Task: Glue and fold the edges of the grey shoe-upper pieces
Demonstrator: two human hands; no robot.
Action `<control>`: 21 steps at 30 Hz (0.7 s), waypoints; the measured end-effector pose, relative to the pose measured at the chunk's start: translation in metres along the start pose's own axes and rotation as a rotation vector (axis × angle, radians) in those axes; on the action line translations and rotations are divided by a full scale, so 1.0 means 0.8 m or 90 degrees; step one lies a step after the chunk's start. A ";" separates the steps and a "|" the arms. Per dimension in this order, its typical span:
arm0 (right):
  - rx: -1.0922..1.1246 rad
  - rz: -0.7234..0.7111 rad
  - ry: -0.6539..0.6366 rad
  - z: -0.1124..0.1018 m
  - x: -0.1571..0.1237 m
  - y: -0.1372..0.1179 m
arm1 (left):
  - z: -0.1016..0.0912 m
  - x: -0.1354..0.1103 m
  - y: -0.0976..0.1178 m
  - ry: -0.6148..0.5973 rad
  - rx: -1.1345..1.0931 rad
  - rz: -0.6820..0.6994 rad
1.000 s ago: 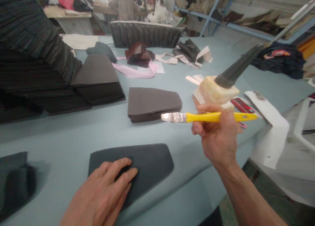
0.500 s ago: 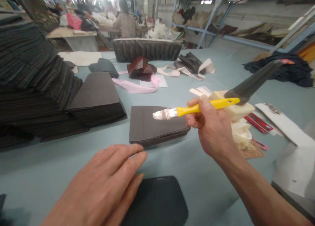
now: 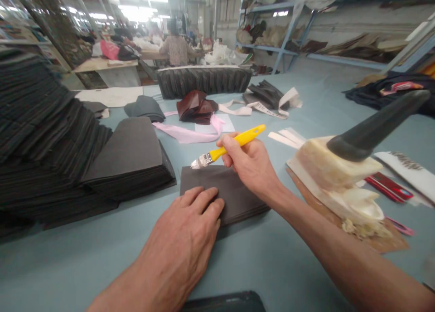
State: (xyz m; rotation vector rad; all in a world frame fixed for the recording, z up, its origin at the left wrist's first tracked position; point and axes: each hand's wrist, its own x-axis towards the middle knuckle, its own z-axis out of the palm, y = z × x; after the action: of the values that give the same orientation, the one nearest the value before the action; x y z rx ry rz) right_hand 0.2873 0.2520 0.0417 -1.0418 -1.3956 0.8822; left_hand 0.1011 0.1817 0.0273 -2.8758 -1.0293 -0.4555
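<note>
Grey-blue cloth covers the big table (image 3: 306,108), and what changes most across it is where my attention sits: a second ago I am looking down at a single dark fabric piece near the table edge, and now that piece is only a sliver (image 3: 224,300) at the bottom of the view while the small stack of grey pieces (image 3: 238,194) fills the middle. The tall dark piles (image 3: 41,135) on the left and the flatter pile (image 3: 129,158) beside them lie as they did, only closer in the frame. My left hand (image 3: 185,239) is off the single piece it pressed before and now lies flat on the near corner of the small stack, fingers together and palm down, pinning the top sheet. My right hand (image 3: 249,162) has swung in from the right, where it hovered beside the pale block with the dark handle (image 3: 335,167); it now hangs over the far edge of the same stack, pinching the yellow-handled brush (image 3: 226,148) between thumb and fingers, bristles pointing left just above the top sheet. I judge the finished piece is set aside and the next sheet is about to be brushed. Whether the bristles touch the fabric I cannot tell.
</note>
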 end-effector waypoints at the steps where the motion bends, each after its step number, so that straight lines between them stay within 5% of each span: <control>1: -0.006 -0.003 -0.014 0.003 0.003 0.001 | -0.002 0.001 0.001 -0.006 -0.005 -0.003; 11: -0.106 0.010 -0.040 0.033 0.018 0.012 | -0.007 0.003 0.008 -0.090 -0.070 -0.073; 21: -0.294 -0.010 -0.080 0.020 0.027 -0.009 | -0.020 0.017 0.011 -0.189 -0.102 -0.115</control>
State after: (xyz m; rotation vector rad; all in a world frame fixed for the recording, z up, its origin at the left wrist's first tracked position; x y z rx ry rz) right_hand 0.2712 0.2705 0.0544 -1.3338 -1.7616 0.6333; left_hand 0.1120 0.1808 0.0471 -3.0721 -1.3626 -0.1226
